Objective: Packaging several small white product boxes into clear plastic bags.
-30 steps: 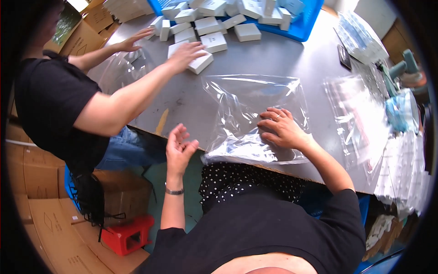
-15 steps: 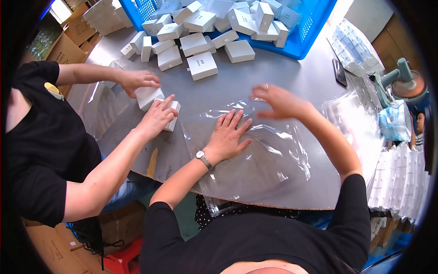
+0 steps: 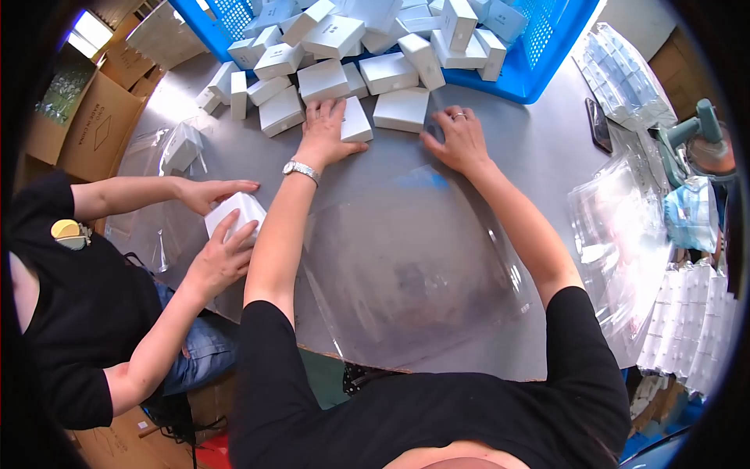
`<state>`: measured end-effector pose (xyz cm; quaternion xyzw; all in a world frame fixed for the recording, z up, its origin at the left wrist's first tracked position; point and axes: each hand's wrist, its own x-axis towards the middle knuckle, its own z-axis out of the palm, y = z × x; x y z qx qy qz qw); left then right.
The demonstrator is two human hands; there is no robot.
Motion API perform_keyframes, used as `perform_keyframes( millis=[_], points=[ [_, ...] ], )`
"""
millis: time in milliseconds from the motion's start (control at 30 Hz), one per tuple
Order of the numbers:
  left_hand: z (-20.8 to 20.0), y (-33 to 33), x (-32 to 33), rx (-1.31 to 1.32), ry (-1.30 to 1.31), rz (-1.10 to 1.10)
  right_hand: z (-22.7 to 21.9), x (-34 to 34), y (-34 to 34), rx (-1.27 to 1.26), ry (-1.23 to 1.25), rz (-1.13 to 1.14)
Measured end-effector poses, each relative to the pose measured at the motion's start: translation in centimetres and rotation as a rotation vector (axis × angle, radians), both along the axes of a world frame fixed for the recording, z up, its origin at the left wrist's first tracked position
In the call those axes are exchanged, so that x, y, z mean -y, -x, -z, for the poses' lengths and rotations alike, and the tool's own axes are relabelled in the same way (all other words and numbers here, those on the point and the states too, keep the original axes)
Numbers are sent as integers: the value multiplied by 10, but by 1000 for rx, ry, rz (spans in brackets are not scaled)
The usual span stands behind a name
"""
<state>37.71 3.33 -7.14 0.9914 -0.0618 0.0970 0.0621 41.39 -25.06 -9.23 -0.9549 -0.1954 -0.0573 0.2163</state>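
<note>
My left grip (image 3: 322, 142): spread over a white box (image 3: 358, 125), left edge
My right grip (image 3: 459, 142): spread beside another box (image 3: 401, 109)
Tabletop (image 3: 535, 152): room toward phone (image 3: 599, 126)

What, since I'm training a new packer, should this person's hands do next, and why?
Probably close the right hand on the white box beside it. That hand is open at the box's right end, while the left hand already lies over another box; the clear bag lies flat nearer the body.
</note>
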Motion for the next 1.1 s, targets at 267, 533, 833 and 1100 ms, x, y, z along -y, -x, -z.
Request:
perform_keyframes(
  millis=[267, 533, 833, 1100],
  points=[
    [-18, 32, 10, -45, 670, -23, 12, -29, -31, 64, -124, 14],
    [-42, 158, 0, -425, 2277, 292, -61, 14, 15, -892, -529, -227],
    [-19, 253, 41, -363, 2350, 203, -85, 7, 116, -488, 523, -96],
    [-18, 303, 77, -174, 2272, 199, -46, 61, 193, -44, 184, -242]
  ],
)
